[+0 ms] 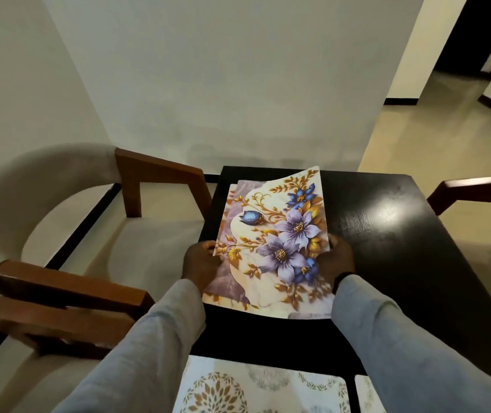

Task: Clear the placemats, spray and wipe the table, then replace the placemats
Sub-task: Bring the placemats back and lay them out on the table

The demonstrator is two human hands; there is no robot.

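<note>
Gathering floral placemats (pixel 271 234) over dark table (pixel 387 234), left hand (pixel 201 262) and right hand (pixel 335 257) clamped on side edges. Looks like clearing step; next, carry stack off, leaf-print mat (pixel 256 386) waits.

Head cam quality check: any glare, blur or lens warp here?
Head view: bright glare patch on the dark table, right of the floral placemat; motion blur smears the wooden chair arms at lower left; wide-angle warp bends the wall edges; both hands, left hand and right hand, and the placemat print stay fairly sharp.
</note>
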